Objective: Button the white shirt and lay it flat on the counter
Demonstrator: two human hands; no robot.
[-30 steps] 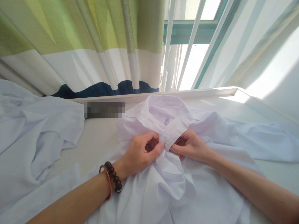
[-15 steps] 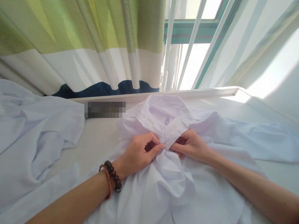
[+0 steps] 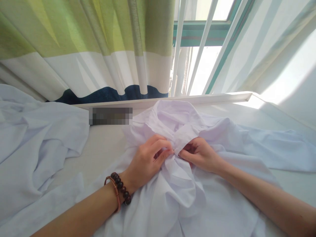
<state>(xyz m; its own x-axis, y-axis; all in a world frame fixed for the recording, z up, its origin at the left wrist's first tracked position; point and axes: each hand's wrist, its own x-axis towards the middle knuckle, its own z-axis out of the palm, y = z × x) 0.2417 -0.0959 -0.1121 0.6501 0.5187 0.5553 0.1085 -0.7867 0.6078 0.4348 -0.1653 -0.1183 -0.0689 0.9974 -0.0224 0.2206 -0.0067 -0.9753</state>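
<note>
A white collared shirt (image 3: 182,191) lies spread in front of me, its collar (image 3: 172,107) standing up in a ring toward the window. Just below the collar, my left hand (image 3: 150,156) pinches the shirt's front edge between thumb and fingers. Close beside it on the right, my right hand (image 3: 197,153) grips the front under the collar point, its fingertips partly behind the cloth. Both hands nearly meet at the neck opening. Any button there is too small or covered to make out. A dark beaded bracelet (image 3: 120,187) and a copper-coloured bangle circle my left wrist.
Another white garment (image 3: 54,131) lies crumpled at the left. Behind it is a dark pixelated block (image 3: 110,116). A green, white and navy curtain (image 3: 98,39) hangs at the back, beside a barred window (image 3: 204,34). A raised ledge (image 3: 222,98) edges the white surface.
My left hand has rolled forward slightly, its fingers now lying over the thumb at the shirt front. The right hand has barely shifted and keeps its grip.
</note>
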